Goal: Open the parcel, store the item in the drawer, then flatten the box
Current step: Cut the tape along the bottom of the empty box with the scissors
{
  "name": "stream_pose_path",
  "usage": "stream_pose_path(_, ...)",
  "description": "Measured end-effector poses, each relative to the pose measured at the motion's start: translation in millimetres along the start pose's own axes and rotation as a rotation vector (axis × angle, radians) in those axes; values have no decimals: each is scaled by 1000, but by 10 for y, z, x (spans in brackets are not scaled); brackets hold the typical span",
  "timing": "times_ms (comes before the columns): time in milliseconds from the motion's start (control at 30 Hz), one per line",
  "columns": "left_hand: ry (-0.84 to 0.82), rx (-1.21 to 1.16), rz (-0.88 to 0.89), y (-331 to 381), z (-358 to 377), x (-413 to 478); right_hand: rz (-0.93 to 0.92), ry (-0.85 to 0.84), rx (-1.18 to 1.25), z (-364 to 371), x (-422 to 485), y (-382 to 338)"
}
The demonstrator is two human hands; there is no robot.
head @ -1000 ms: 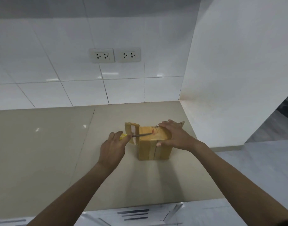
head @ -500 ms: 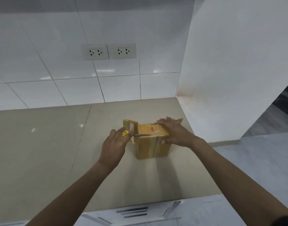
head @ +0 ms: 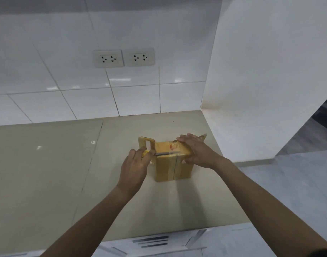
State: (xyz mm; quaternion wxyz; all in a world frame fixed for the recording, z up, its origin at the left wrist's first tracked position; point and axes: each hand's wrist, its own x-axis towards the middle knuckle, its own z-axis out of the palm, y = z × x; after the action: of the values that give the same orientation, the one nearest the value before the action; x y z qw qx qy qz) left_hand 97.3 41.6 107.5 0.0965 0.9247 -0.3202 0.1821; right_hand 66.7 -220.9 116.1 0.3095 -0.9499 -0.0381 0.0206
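A small brown cardboard parcel [head: 168,167] wrapped in clear tape stands on the beige countertop [head: 66,173], near its right end. One flap [head: 146,142] at its left top edge sticks up. My left hand [head: 135,166] grips a yellow-handled knife [head: 166,153], whose blade lies along the parcel's top front edge. On the parcel's top right, my right hand [head: 197,151] presses down with the fingers wrapped over the edge. The parcel's contents are hidden.
A white tiled wall with two socket plates [head: 123,57] rises behind the counter. A white side wall [head: 260,89] closes the counter's right end, close to the parcel. White cabinet fronts [head: 159,243] show below the counter's front edge.
The blade has stayed at the parcel's top front edge, with the left hand shifting slightly. The right hand keeps its hold on the parcel. The view has tilted a little.
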Motion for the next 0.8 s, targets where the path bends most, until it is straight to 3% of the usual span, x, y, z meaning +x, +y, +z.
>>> stream_pose_path(633,43,-212,-176,119,132,-107,23,5,-50,10,5,-57)
stream_pose_path(800,59,-31,73,17,266,-690,-11,141,-275,40,-47,-186)
